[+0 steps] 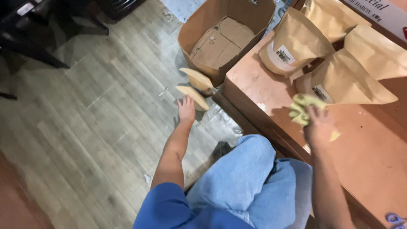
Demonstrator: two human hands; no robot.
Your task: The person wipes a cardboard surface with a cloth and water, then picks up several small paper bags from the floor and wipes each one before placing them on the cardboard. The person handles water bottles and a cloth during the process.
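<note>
Fingers [314, 111] of right hand [319, 125] on crumpled yellow-green cloth [302, 109] atop table [263, 85]

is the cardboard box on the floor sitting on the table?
No: the open cardboard box stands on the wood floor beside the table, which carries the kraft paper pouches instead.
</note>
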